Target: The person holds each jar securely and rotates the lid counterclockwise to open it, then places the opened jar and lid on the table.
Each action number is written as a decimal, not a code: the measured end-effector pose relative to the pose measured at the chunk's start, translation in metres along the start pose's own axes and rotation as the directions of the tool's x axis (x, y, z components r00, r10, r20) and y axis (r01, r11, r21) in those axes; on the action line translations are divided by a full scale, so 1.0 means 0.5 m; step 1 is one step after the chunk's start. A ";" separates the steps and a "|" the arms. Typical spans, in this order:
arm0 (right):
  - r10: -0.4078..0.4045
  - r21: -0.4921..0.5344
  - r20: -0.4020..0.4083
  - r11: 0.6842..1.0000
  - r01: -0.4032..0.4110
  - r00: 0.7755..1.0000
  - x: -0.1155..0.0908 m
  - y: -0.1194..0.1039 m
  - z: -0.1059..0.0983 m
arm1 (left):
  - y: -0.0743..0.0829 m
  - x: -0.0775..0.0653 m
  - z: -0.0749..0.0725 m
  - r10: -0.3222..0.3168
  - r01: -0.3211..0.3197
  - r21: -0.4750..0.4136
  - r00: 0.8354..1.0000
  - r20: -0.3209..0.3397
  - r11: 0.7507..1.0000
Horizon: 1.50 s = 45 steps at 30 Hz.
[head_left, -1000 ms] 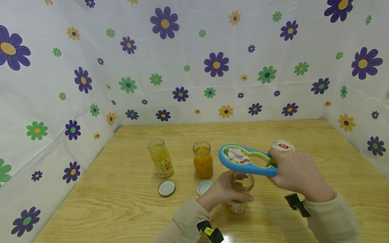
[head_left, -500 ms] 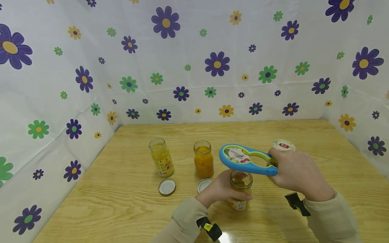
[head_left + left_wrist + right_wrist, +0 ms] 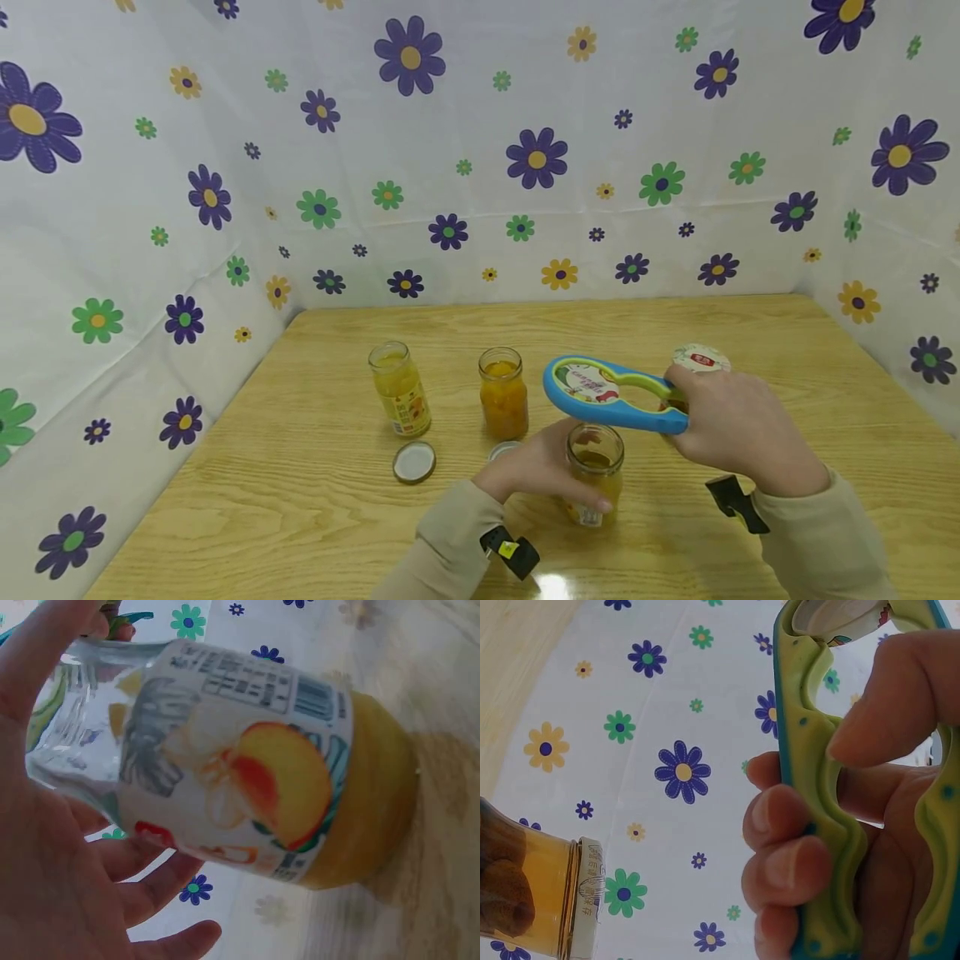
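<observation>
My left hand (image 3: 543, 465) holds a lidless glass jar (image 3: 595, 479) with a peach label, the thumb across its front. In the left wrist view, my left hand (image 3: 67, 855) has its fingers spread loosely along the far side of the jar (image 3: 240, 765), whose base is down at the wood tabletop. Yellow contents show in its lower part. My right hand (image 3: 738, 429) grips the handles of a blue and green jar opener (image 3: 592, 414), above and beside that jar. A printed lid (image 3: 587, 382) sits inside the opener's rounded end. Right fingers (image 3: 776, 859) wrap one opener handle (image 3: 825, 825).
Two uncapped jars stand further back: a yellow jar (image 3: 399, 396) and an orange jar (image 3: 504, 400). One loose lid (image 3: 414, 462) lies before them; another lid (image 3: 504, 448) is partly behind my left hand. A jar with a white lid (image 3: 701, 358) stands behind my right hand.
My left wrist has shifted slightly left, and the left thumb has slid down along the jar. The jar is slightly lower in view than half a second ago. Right hand and opener stay nearly still.
</observation>
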State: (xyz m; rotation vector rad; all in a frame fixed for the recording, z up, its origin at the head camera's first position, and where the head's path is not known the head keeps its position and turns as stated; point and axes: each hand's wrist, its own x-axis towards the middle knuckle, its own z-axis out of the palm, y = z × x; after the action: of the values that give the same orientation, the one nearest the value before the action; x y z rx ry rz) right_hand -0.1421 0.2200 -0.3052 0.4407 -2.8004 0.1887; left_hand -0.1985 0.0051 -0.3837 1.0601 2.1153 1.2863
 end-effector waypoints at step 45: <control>0.105 0.017 0.022 0.994 -0.105 0.994 -0.010 0.053 -0.037 | -0.010 0.080 0.011 -0.147 0.186 0.047 0.885 -0.442 0.981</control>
State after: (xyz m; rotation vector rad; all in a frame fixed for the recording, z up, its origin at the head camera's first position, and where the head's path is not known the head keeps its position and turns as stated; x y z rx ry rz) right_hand -0.1409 0.2499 -0.2916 0.3012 -2.8462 0.2345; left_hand -0.2208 0.0387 -0.3902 0.6385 2.5489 1.4610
